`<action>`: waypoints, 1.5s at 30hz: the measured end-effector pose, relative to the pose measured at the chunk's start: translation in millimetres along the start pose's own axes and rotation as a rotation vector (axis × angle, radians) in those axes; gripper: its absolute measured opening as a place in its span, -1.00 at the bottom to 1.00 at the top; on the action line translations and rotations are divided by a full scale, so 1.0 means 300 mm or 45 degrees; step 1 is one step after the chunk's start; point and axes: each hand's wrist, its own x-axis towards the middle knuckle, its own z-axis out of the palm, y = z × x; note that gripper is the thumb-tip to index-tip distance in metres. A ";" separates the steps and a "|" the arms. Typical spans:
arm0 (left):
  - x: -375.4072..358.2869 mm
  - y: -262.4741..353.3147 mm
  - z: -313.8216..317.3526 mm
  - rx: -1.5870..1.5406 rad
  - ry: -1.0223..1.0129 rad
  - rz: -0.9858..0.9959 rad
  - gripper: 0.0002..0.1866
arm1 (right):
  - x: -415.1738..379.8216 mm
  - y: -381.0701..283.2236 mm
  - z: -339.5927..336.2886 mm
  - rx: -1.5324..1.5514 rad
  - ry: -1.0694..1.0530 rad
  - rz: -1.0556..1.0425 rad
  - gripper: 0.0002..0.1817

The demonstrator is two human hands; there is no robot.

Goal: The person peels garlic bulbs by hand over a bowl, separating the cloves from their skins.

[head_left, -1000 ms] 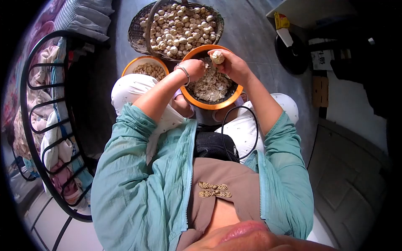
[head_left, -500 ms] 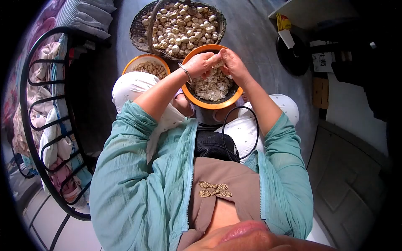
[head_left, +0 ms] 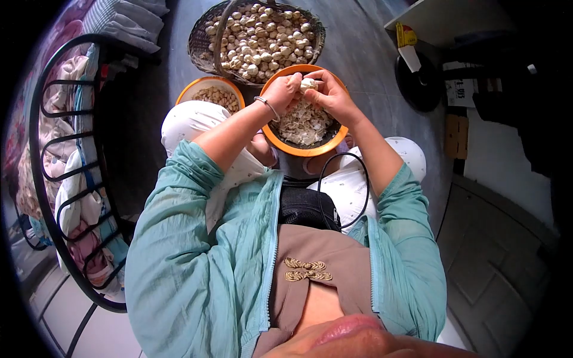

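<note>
A pale garlic bulb [head_left: 309, 85] is between my two hands, above an orange-rimmed bowl [head_left: 273, 142]. My left hand [head_left: 282, 93], with a bracelet at the wrist, has its fingers curled against the bulb's left side. From the other side, my right hand [head_left: 330, 95] grips the bulb between thumb and fingers. Loose papery garlic skins [head_left: 303, 124] fill the dark inside of the bowl below. To the left, a smaller orange-rimmed bowl [head_left: 184, 95] contains separated garlic cloves [head_left: 218, 96]. Behind both bowls, a wicker basket [head_left: 200, 45] is heaped with whole garlic bulbs [head_left: 262, 42].
My knees in white trousers [head_left: 188, 122] flank the bowl, and a black cable [head_left: 320, 188] loops over my lap. A black metal rack [head_left: 37, 173] with clothes stands at left. A cardboard box [head_left: 456, 136] and a round black base [head_left: 418, 80] are at right.
My hands have shifted slightly apart and turned, so the garlic bulb now shows between them. My right fingers have bent around it. The bowls and basket stay in place.
</note>
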 end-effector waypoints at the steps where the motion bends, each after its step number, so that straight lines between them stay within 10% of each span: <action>1: 0.005 -0.004 -0.002 0.000 -0.002 0.000 -0.63 | 0.001 -0.003 0.001 0.000 0.002 0.000 -0.62; 8: 0.111 -0.132 -0.080 0.777 -0.074 -0.030 -0.66 | 0.002 0.004 -0.010 0.011 -0.052 0.086 -0.58; 11: 0.178 -0.159 -0.144 1.662 -0.337 0.652 -0.68 | 0.017 0.050 -0.026 -0.126 -0.027 0.163 -0.57; 14: 0.064 -0.036 -0.059 0.566 -0.089 -0.116 -0.41 | 0.018 0.070 -0.026 -0.312 0.018 0.150 -0.59; 22: 0.037 -0.038 -0.027 0.706 -0.199 0.068 -0.44 | 0.019 0.071 -0.024 -0.268 -0.065 0.060 -0.68; 24: 0.035 -0.049 -0.035 1.007 -0.218 0.459 -0.46 | 0.013 0.062 -0.018 -0.248 -0.079 0.066 -0.69; 34: 0.042 -0.055 -0.032 0.080 -0.065 0.023 -0.53 | 0.004 0.014 -0.004 -0.161 -0.113 -0.010 -0.65; 45: 0.094 -0.100 -0.071 1.132 0.051 0.135 -0.65 | 0.019 0.050 -0.025 -0.246 -0.051 -0.002 -0.59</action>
